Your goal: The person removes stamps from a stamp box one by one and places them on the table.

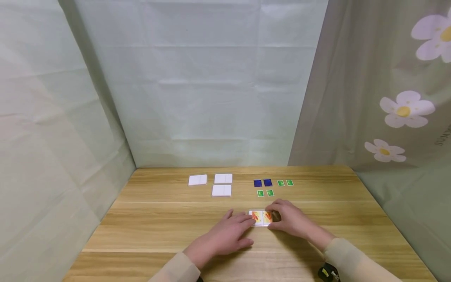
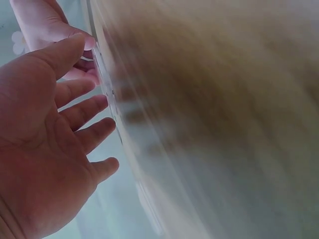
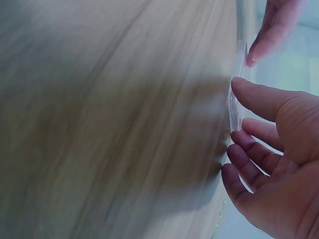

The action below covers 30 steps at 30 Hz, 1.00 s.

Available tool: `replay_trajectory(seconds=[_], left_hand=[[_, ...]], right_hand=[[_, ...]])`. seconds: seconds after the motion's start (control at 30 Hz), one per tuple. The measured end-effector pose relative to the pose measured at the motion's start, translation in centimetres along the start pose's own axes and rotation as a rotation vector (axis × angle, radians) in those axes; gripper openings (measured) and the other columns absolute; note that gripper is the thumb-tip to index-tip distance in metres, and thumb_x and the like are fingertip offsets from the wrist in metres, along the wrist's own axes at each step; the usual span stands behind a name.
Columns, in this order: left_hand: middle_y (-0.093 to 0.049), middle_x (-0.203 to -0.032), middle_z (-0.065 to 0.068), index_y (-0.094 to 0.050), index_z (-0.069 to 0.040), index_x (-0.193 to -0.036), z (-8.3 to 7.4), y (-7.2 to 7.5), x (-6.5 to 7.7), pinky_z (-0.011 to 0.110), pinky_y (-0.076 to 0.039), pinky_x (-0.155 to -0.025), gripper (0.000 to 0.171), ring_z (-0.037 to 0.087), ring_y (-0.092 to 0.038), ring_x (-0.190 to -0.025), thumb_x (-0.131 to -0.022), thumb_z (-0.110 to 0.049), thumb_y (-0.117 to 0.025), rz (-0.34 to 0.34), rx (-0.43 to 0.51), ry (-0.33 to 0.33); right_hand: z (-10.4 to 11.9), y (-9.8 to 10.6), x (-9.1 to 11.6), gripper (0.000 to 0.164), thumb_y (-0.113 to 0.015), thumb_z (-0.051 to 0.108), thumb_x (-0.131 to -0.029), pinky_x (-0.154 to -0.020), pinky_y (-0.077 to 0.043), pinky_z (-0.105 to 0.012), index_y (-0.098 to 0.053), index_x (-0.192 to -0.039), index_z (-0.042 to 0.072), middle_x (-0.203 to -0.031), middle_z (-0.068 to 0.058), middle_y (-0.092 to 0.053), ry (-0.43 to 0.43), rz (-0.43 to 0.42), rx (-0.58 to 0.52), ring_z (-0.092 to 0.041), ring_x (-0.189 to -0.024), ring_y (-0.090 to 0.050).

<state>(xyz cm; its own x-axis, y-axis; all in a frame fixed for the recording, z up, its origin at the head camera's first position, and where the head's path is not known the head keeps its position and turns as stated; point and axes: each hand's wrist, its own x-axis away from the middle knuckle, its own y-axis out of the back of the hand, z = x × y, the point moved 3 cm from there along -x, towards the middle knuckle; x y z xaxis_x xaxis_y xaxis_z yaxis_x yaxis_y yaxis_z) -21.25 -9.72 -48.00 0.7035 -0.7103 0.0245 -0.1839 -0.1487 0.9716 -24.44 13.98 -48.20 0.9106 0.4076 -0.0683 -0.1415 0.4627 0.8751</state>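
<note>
A clear-edged card with two orange-and-red picture squares [image 1: 261, 217] lies flat on the wooden table, between both hands. The right hand [image 1: 290, 219] holds its right end, with the thumb at the near edge and fingers at the far edge. In the right wrist view, the card's thin clear edge [image 3: 234, 107] shows between that thumb and the fingertips. Over the card's left end lie the fingertips of the left hand [image 1: 229, 234], its fingers extended and its thumb spread apart. The left wrist view shows the left palm [image 2: 45, 129] with the fingers fairly straight.
Beyond the hands, several small green squares [image 1: 270, 193] and two dark blue squares [image 1: 267, 183] lie in pairs. White cards [image 1: 222, 190] lie to their left. Pale cloth [image 1: 211, 98] hangs behind the wooden table [image 1: 158, 227], and a flowered curtain [image 1: 338, 117] hangs at right.
</note>
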Motion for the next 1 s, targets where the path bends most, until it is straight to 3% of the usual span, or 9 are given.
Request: replay_trajectory(seconds=[0.37,0.63,1.0], left_hand=[[-0.060,-0.159,0.002,-0.061,-0.016,-0.157,0.3,0.2,0.9,0.064,-0.029,-0.129,0.058,0.027,-0.050,-0.153,-0.107,-0.044,-0.073,-0.027,-0.025,-0.005],[-0.062,-0.154,0.000,-0.063,-0.017,-0.156,0.5,0.3,1.2,0.064,-0.029,-0.129,0.057,0.021,-0.053,-0.149,-0.107,-0.044,-0.073,-0.030,-0.036,-0.017],[-0.063,-0.153,0.002,-0.065,-0.016,-0.152,1.3,0.8,0.4,0.059,-0.037,-0.127,0.052,0.021,-0.056,-0.144,-0.106,-0.038,-0.077,-0.066,0.015,-0.036]], right_hand=[[0.7,-0.5,-0.3,0.053,-0.099,0.026,-0.083,-0.106,-0.055,-0.057,-0.078,-0.129,0.009,-0.129,-0.006,-0.071,0.024,0.012,-0.030,-0.029,-0.119,-0.066],[1.1,-0.7,-0.2,0.053,-0.099,0.026,-0.084,-0.106,-0.056,-0.056,-0.078,-0.130,0.009,-0.129,-0.005,-0.070,0.034,0.028,-0.044,-0.028,-0.118,-0.065],[1.1,-1.0,-0.1,0.053,-0.099,0.028,-0.084,-0.105,-0.056,-0.055,-0.078,-0.129,0.009,-0.128,-0.004,-0.071,0.046,0.014,-0.037,-0.027,-0.117,-0.064]])
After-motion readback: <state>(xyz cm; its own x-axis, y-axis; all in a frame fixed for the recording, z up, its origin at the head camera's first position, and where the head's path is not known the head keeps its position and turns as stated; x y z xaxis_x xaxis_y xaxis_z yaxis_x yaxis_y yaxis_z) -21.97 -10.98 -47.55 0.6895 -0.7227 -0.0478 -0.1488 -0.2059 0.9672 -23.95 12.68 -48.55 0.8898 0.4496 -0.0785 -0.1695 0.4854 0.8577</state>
